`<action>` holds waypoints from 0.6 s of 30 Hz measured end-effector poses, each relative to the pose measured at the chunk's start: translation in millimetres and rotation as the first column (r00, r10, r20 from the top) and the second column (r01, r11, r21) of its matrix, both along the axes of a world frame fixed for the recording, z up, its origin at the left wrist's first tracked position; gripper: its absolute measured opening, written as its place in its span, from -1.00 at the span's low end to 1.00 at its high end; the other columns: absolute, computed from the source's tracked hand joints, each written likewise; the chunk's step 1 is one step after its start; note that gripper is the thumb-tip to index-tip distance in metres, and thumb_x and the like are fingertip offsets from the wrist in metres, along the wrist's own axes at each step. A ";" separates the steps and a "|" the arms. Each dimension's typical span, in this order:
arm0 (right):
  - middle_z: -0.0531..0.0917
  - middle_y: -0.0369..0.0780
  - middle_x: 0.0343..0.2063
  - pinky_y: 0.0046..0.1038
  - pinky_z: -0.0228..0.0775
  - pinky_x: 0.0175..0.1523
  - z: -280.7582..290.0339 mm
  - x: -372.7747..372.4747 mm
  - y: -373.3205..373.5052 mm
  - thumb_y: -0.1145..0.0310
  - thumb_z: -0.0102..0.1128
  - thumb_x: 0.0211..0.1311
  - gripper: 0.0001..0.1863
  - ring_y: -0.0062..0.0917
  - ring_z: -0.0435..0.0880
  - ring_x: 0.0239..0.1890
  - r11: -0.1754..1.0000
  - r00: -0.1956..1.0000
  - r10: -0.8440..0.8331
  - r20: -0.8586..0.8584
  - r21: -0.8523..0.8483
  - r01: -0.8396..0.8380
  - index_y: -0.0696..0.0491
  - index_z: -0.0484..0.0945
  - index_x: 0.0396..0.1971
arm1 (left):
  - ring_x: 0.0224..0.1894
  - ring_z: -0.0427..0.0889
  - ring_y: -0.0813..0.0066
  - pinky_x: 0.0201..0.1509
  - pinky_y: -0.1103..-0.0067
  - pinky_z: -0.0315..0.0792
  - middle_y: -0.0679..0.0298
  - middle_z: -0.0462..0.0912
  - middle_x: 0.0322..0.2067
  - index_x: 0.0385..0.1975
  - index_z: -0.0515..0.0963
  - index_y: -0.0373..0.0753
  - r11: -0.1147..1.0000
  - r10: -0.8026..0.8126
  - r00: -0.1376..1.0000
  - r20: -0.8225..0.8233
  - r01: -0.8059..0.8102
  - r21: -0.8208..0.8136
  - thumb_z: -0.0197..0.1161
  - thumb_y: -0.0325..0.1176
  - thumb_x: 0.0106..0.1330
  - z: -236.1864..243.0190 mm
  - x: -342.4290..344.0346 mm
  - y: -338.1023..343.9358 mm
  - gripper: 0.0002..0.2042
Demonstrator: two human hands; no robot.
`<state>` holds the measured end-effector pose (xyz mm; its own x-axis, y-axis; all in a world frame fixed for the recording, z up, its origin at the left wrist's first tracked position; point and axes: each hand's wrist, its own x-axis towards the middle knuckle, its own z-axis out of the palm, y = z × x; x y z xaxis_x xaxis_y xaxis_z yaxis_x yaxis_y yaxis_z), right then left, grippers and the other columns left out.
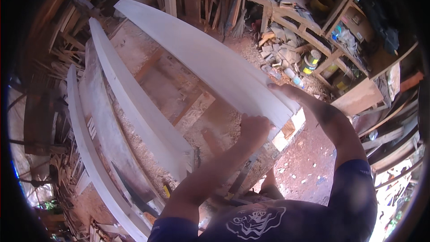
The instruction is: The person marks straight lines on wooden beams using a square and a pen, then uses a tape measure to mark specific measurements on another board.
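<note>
A long, wide, pale wooden board with a moulded edge lies slanting over a bench strewn with wood shavings. My left hand is closed around the board's left edge, close to its near end, its fingers curled on top. On the opposite edge my right hand grips the same board, its fingertips resting on the upper face. The undersides of both hands are hidden. Just below my hands, the board's squared end shows pale blocks of wood.
Left of the board lie a narrower pale timber and a long thin strip. A hand saw rests near the strip. Offcuts and cans fill the floor and shelving at back right.
</note>
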<state>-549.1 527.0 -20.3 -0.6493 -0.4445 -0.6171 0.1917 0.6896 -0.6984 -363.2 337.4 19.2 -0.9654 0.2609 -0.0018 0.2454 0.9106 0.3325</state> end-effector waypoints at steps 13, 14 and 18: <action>0.76 0.03 -0.51 -0.15 0.62 -0.33 144.6 109.0 -83.0 -0.73 0.02 0.00 0.10 -0.15 0.81 -0.42 0.770 0.735 0.443 -0.513 0.638 -0.019 0.25 0.76 -0.44 | -0.41 0.78 0.27 -0.04 0.26 0.53 0.25 0.75 -0.54 -0.50 0.75 -0.10 0.989 0.078 0.978 -0.195 -0.051 0.140 0.29 0.04 0.37 -42.6 72.7 -51.3 -0.63; 0.76 0.01 -0.52 -0.16 0.62 -0.34 151.9 124.3 -102.5 -0.70 0.03 0.03 0.07 -0.17 0.81 -0.43 0.768 0.711 0.457 -0.535 0.640 -0.012 0.24 0.76 -0.44 | -0.42 0.78 0.27 -0.05 0.26 0.55 0.25 0.75 -0.55 -0.50 0.75 -0.10 0.986 0.072 0.985 -0.158 -0.046 0.162 0.29 0.05 0.38 -49.6 76.9 -63.7 -0.63; 0.75 0.01 -0.53 -0.15 0.63 -0.30 162.4 168.7 -124.8 -0.61 0.12 0.09 -0.03 -0.12 0.78 -0.48 0.806 0.683 0.422 -0.596 0.592 0.019 0.22 0.75 -0.48 | -0.42 0.77 0.23 0.01 0.24 0.54 0.27 0.74 -0.57 -0.50 0.75 -0.09 0.999 -0.001 0.975 -0.220 0.009 0.033 0.30 0.06 0.37 -55.6 82.7 -70.0 -0.63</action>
